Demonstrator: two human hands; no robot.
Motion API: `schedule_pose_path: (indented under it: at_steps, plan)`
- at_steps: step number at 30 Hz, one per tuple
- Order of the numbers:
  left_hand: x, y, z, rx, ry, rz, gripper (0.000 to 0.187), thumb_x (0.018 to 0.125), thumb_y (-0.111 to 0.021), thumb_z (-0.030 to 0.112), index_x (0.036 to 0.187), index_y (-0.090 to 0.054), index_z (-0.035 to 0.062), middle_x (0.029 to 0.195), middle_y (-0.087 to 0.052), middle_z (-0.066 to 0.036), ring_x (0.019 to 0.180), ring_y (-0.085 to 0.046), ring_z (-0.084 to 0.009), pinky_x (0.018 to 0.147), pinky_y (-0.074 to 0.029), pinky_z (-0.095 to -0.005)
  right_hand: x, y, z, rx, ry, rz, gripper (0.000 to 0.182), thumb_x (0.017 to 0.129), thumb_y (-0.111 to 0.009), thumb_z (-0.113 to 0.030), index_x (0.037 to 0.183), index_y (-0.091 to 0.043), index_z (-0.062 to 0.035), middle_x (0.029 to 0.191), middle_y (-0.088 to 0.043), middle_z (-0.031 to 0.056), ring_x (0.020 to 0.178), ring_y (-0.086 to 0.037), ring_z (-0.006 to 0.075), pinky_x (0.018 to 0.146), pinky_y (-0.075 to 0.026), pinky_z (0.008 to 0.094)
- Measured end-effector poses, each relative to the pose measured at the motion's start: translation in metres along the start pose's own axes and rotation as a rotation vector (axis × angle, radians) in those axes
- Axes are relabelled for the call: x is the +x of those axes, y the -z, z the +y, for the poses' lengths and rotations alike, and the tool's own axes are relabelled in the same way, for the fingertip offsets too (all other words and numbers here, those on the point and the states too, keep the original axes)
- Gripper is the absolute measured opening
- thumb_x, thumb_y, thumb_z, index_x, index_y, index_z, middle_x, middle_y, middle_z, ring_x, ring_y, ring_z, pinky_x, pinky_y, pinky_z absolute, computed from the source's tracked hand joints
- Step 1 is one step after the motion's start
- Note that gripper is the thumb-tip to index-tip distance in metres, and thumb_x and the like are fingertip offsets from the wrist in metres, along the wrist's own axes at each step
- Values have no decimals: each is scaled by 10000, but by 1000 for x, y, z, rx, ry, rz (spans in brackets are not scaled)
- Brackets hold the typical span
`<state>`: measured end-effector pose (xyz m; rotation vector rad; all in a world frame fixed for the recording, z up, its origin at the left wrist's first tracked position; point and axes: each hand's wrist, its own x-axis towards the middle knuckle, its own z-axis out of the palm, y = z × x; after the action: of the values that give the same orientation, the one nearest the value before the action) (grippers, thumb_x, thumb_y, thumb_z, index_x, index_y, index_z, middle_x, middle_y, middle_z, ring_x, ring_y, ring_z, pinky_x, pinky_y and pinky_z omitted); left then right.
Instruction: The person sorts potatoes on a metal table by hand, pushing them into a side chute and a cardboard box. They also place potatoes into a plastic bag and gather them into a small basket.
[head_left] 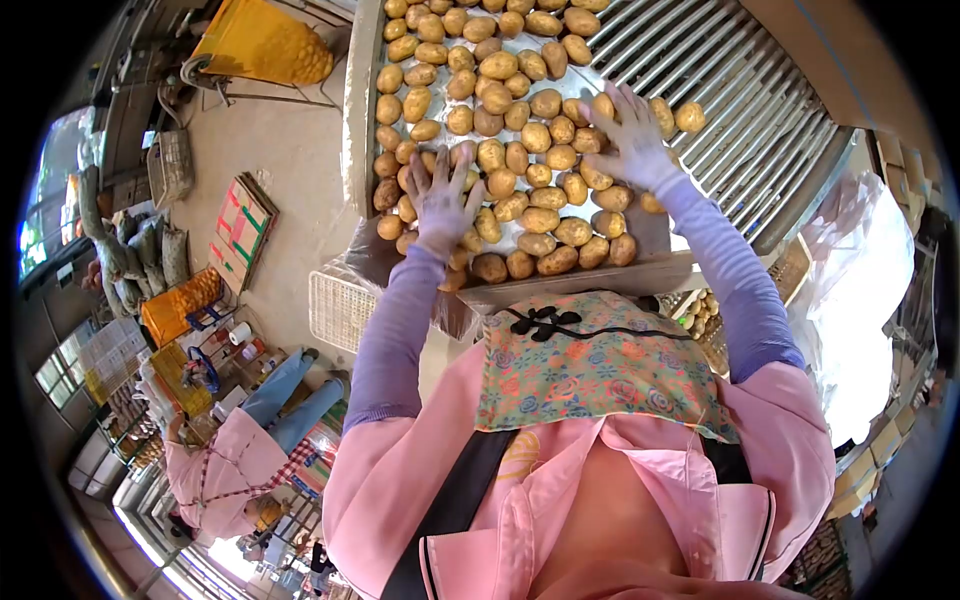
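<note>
Many potatoes lie spread over a pale sorting tray in front of me. My left hand, in a thin whitish glove, rests on potatoes at the tray's left side with its fingers spread. Gloved the same way, my right hand reaches over potatoes at the tray's right side, its fingers apart. Neither hand grips a potato that I can make out. Past the right fingertips, a potato sits on the metal rollers. Some potatoes are hidden under both hands.
A metal lip borders the tray near my body. Below it on the left hangs a white plastic crate. A yellow-orange sack stands on a frame at upper left. Another person is at lower left. White plastic sheeting hangs at right.
</note>
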<state>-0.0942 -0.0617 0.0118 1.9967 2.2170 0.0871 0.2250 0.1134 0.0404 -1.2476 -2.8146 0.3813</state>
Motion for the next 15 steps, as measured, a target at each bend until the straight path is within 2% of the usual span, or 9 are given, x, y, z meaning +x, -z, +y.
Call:
schedule_pose_path:
  at_steps: [1,3,5,6,7,9,10,13,15]
  plan:
    - [-21,3,-1,-3,4,9,683,971,-598,505,1596,-375,348,1641,-352,-169,1515,-182,-530,1239,-62,-620,-19,9,-9,-117,11,-71,835,845,-683,-624,1585,-382,-382,1677,-276,132,1537,-185,480,1258,-162,593]
    - [-67,1,-4,-58,-50,23,724,942,-642,485,1592,-390,292,1621,-378,-176,1486,-270,-508,1232,-123,-611,-62,4,-20,-122,72,-37,834,826,-688,-658,1568,-407,-403,1684,-260,134,1536,-168,504,1250,-146,617]
    - [-112,-1,-12,-158,-56,1,713,946,-643,461,1584,-405,248,1604,-394,-180,1451,-350,-504,1225,-191,-595,-92,1,-37,-139,111,-295,846,803,-686,-705,1558,-419,-430,1697,-236,116,1553,-133,484,1256,-104,626]
    - [-126,3,-14,-166,10,45,631,961,-633,416,1520,-497,157,1544,-466,-185,1393,-461,-430,1204,-279,-529,-100,-11,-43,-140,113,-284,846,803,-686,-705,1558,-419,-430,1697,-236,116,1553,-133,484,1256,-104,626]
    - [-139,0,-23,-157,3,48,631,961,-633,416,1520,-497,157,1544,-466,-185,1393,-461,-430,1204,-279,-529,-109,-25,-51,-81,194,-253,848,798,-677,-727,1553,-423,-437,1700,-232,106,1558,-124,475,1258,-83,626]
    - [-154,-10,-48,-249,109,131,515,964,-633,359,1412,-600,107,1419,-584,-184,1334,-530,-367,1158,-358,-497,-116,-37,-58,-24,271,-207,851,792,-669,-748,1549,-427,-444,1704,-228,96,1562,-115,466,1260,-62,626]
    - [-148,5,-52,-166,38,249,441,966,-627,319,1343,-648,91,1286,-667,-170,1280,-574,-344,1106,-413,-484,-109,-35,-68,-24,271,-203,823,805,-662,-737,1540,-440,-440,1697,-245,100,1566,-112,456,1261,-50,623]
    - [-100,52,-31,-303,-12,133,408,965,-627,306,1310,-659,91,1224,-696,-155,1229,-605,-356,1063,-448,-487,-86,-39,-98,10,401,-215,717,847,-660,-665,1495,-514,-395,1669,-303,124,1562,-166,426,1263,-80,604]
    - [-51,53,-20,-267,-188,139,390,972,-618,328,1271,-669,84,1210,-706,-162,1163,-653,-357,985,-500,-481,-71,-50,-127,-26,518,-209,663,873,-655,-610,1481,-536,-375,1661,-322,108,1554,-219,389,1268,-111,584]
